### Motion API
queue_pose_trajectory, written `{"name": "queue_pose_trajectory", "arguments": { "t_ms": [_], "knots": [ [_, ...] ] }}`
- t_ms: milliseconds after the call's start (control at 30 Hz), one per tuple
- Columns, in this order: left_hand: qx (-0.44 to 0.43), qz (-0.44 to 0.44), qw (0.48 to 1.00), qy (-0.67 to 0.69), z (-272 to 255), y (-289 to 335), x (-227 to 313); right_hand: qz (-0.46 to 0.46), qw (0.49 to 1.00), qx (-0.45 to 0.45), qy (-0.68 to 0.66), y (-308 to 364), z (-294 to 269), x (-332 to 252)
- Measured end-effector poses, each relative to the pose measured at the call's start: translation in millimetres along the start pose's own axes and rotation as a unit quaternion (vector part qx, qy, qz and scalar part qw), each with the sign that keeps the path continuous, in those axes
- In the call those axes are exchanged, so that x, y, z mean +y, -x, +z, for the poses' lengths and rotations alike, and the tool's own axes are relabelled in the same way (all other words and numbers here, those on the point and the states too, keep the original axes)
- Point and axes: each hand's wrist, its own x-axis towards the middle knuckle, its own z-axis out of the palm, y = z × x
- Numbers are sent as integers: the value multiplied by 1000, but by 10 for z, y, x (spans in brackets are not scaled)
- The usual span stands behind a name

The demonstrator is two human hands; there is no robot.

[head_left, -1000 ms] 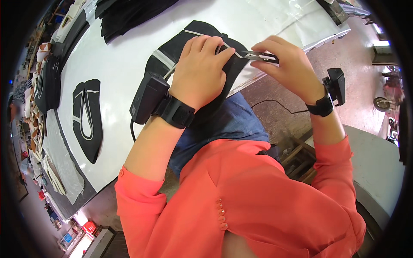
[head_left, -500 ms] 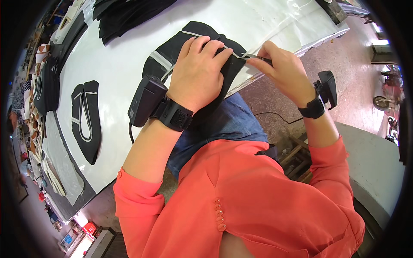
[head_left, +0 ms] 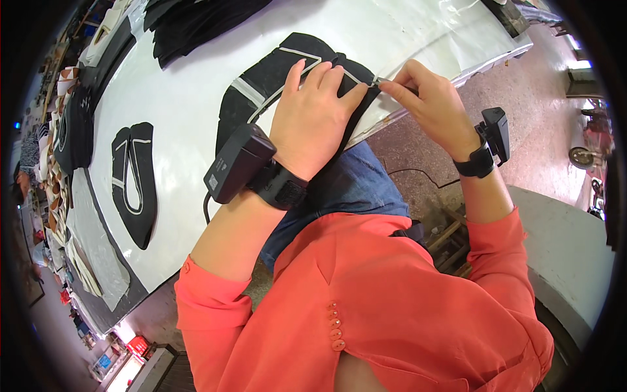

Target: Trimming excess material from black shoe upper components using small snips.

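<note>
A black fabric piece (head_left: 236,124) with pale strips along its lines lies on the white tabletop, close to the near edge. My left hand (head_left: 312,121) rests on it with fingers spread, its thumb and index finger beside a narrow white strip (head_left: 356,79). At the right corner of the piece, my right hand (head_left: 428,104) is closed on a slim dark pointed tool (head_left: 377,81), whose tip meets the end of that strip. Most of the tool is hidden by the fingers, so its exact kind does not show.
A smaller black U-shaped piece (head_left: 146,196) with pale trim lies to the left on the table (head_left: 186,144). Black fabric is stacked (head_left: 196,23) at the far side, and more dark pieces (head_left: 73,134) sit at the left edge. A pale surface (head_left: 568,242) stands at my right.
My left hand has shifted slightly right and turned, with its fingers more raised and spread. The tool in my right hand has moved slightly up along the corner of the black piece.
</note>
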Motion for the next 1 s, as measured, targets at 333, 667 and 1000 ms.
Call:
{"name": "queue_pose_trajectory", "arguments": {
  "t_ms": [333,667,1000],
  "knots": [
    [3,-9,999,41,2,7,-68,-59,996,-10,67,-4,12,-6],
    [-70,-9,997,-4,-128,-45,72,2,989,72,-129,-93,95,-64],
    [-50,-191,941,274,-625,616,-602,-64,958,-167,-224,-83,342,-406]
  ]
}}
